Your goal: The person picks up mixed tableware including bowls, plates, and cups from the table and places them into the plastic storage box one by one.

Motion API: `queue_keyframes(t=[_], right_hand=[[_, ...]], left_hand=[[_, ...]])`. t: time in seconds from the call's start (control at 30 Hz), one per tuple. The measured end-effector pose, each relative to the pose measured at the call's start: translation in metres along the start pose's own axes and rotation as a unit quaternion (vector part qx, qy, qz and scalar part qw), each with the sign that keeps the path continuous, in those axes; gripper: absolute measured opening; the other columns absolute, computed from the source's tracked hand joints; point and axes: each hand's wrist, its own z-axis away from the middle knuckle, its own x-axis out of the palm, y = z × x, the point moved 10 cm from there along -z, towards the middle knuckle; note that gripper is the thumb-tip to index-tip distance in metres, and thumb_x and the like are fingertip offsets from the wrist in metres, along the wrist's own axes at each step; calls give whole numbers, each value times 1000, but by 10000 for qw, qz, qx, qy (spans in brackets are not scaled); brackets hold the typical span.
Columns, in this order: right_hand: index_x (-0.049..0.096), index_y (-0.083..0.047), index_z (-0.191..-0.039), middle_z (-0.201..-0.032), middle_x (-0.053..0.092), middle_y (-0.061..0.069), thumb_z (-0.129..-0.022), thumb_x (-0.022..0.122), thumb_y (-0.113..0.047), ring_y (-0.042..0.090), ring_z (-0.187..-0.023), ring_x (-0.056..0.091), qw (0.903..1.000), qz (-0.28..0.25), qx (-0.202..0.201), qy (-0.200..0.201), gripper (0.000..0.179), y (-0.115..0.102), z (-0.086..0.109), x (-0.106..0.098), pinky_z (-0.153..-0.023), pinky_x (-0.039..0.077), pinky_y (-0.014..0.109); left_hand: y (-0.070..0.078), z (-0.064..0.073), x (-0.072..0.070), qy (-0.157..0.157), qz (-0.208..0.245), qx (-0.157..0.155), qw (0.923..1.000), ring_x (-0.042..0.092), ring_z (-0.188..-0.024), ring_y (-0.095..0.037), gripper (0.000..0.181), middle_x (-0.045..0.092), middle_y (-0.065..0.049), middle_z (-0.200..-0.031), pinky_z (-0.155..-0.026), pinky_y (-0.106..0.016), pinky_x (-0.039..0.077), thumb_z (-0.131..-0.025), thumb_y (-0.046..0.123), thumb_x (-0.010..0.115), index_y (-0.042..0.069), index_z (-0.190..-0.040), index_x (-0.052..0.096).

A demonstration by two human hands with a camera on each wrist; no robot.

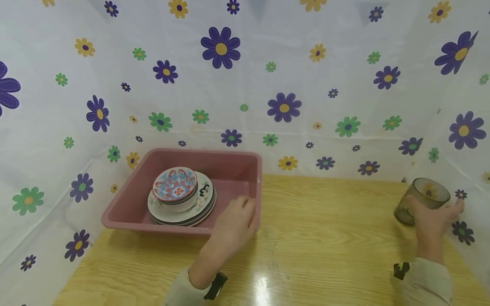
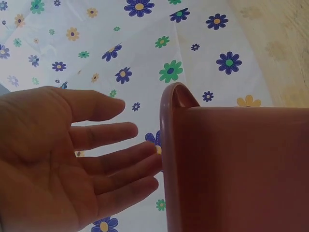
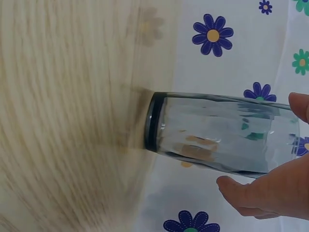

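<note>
A smoky clear drinking glass (image 1: 405,210) stands upright at the right end of the table. My right hand (image 1: 434,221) is at its near side, thumb and fingers spread to either side of it. In the right wrist view, a fingertip sits just off the wall of the glass (image 3: 207,130). My left hand (image 1: 235,221) is over the near right corner of a pink plastic tub (image 1: 153,229). The left wrist view shows its fingers loosely extended beside the tub's rim (image 2: 166,145), with nothing in the palm.
Inside the tub, stacked plates (image 1: 206,191) carry stacked bowls, topped by a red and blue patterned bowl (image 1: 175,184). A flower-print sheet (image 1: 252,76) hangs behind and on both sides of the wood-grain table (image 1: 325,238). The right sheet stands close beside the glass.
</note>
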Motion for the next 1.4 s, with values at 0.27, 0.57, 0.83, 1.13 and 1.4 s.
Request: queue_keyframes(t=[0.27, 0.57, 0.83, 1.13, 1.4], right_hand=[[-14, -29, -156, -163, -17, 0, -89, 72, -23, 10, -149, -14, 10000, 86, 14, -21, 110, 4, -6, -2, -120, -3, 25], [-11, -25, -157, -164, -12, 2, -88, 72, -23, 13, -150, -10, 9997, 226, -105, 6, 109, 3, -11, -3, -121, -1, 27], [-6, -22, -157, -165, -3, 5, -88, 73, -25, 12, -150, -1, 9996, 224, -154, 59, 105, 3, -15, -2, -120, 2, 22], [7, -16, -156, -163, 10, 8, -87, 71, -33, 17, -148, 12, 9958, 902, -115, 55, 95, 6, -21, -4, -121, 13, 26], [6, -18, -156, -163, 9, 9, -87, 72, -39, 18, -150, 11, 9944, 1059, -6, 24, 98, 9, -21, -7, -122, 11, 28]], left_hand=[[9, 2, 6, -92, 10, 395, 9992, 64, -94, -31, 21, 66, -13, -102, -78, -42, 57, -90, 9, 67, 1, -111, 67], [11, 4, 16, -615, -103, 537, 9966, 63, -88, -22, 28, 63, -9, -102, -65, -35, 57, -91, 13, 67, 5, -117, 63], [16, 5, 20, -666, -275, 729, 9947, 60, -76, -20, 25, 59, -7, -92, -55, -31, 52, -90, 13, 70, 6, -112, 61], [15, 6, 22, -803, -347, 661, 9940, 61, -80, -20, 23, 61, -6, -94, -56, -31, 54, -92, 15, 68, 7, -112, 61], [14, 6, 21, -787, -377, 659, 9940, 61, -79, -20, 23, 60, -6, -93, -54, -31, 53, -93, 17, 68, 8, -113, 61]])
